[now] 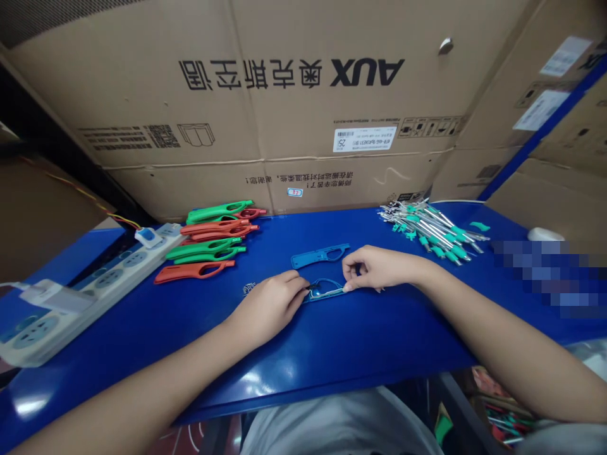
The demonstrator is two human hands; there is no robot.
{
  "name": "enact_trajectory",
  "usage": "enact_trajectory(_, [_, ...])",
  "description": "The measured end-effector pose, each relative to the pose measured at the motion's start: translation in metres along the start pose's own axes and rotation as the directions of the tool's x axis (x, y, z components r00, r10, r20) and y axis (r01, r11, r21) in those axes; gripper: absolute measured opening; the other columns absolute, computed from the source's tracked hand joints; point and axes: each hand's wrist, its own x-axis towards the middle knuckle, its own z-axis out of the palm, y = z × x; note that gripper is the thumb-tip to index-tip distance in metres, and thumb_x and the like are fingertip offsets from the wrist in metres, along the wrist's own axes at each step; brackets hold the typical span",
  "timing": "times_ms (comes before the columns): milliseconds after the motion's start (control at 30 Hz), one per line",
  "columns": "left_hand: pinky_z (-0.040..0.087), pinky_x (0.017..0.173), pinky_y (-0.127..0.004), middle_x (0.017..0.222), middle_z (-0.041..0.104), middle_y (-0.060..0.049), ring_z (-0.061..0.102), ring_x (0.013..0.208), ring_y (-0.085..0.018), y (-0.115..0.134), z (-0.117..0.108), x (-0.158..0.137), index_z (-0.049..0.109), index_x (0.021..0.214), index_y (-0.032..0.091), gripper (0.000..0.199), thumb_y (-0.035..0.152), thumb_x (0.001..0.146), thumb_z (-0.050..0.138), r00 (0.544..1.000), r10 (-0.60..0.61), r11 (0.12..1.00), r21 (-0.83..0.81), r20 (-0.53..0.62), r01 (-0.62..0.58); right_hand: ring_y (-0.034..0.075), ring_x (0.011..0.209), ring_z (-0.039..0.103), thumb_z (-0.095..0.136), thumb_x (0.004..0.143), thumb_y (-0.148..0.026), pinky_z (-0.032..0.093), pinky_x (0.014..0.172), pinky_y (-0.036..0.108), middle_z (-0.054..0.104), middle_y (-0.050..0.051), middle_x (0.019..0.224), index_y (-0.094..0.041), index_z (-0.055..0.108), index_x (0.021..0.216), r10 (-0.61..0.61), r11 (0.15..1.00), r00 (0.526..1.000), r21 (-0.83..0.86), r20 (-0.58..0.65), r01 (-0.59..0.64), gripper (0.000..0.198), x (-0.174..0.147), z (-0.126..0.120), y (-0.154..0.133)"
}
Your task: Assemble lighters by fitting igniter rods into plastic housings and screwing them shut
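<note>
Fingers of the left hand (271, 306) and right hand (374, 267) grip the near shell (320, 298) on the table (327, 354). Settling the wire (332, 292) in it seems in hand; the next move calls for keeping it seated.

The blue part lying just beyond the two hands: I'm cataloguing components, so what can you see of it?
The blue part is long and slim, apparently plastic, with a broad body at the left, a looped opening towards the right and a narrow tip. Details on its upper face are too fine to identify. It lies on the blue table, tip angled slightly away from the person. The right hand is close; whether they touch is unclear.
</note>
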Motion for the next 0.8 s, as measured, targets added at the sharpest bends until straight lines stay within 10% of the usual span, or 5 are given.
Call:
enact_trajectory(367, [0.055, 0.081, -0.031, 0.099, 0.072, -0.006, 0.070, 0.089, -0.020, -0.006, 0.004, 0.002, 0.071, 0.105, 0.018, 0.017, 0.018, 0.099, 0.055, 0.998, 0.030, 0.994, -0.104, -0.056, -0.036, 0.008, 0.063, 0.050, 0.067, 0.089, -0.025, 0.043, 0.063, 0.023, 0.063, 0.003, 0.094, -0.017, 0.067, 0.098, -0.430, 0.898, 0.884, -0.186, -0.181, 0.399, 0.012, -0.002, 0.022, 0.000])
enact_trajectory(800, [0.048, 0.063, -0.024, 0.082, 0.067, -0.003, 0.063, 0.071, -0.014, 0.000, 0.003, 0.003, 0.074, 0.101, 0.016, 0.016, 0.018, 0.095, 0.059, 0.996, -0.006, 0.986, -0.168, -0.087, -0.009, 0.015, 0.079, 0.057, 0.064, 0.092, -0.023, 0.042, 0.071, 0.026, 0.066, 0.005, 0.100, -0.018, 0.063, 0.098, -0.428, 0.887, 0.895, -0.250, -0.127, 0.389, 0.008, 0.002, 0.029, -0.002])
